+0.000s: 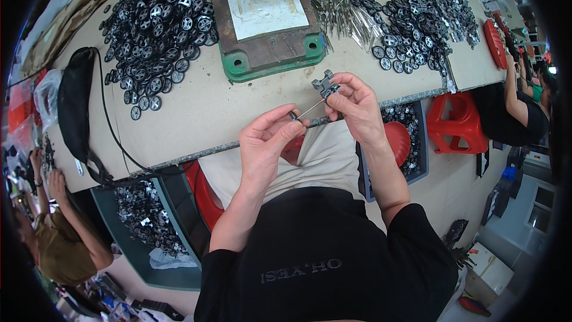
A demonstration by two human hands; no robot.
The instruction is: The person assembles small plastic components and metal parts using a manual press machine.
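Observation:
Above my lap, at the table's front edge, my left hand pinches a small black wheel between thumb and fingertips. A thin metal axle rod runs from that wheel up to a dark grey plastic part. My right hand grips this part, its thumb pressed near the rod. Whether the rod passes through the part is hidden by the fingers. Beyond my hands stands a green metal press base with a pale plate on top.
Heaped wheels lie left of the base, with metal rods and more black parts to its right. Below the table are a green bin, a grey bin and a red stool. Other people sit at both sides.

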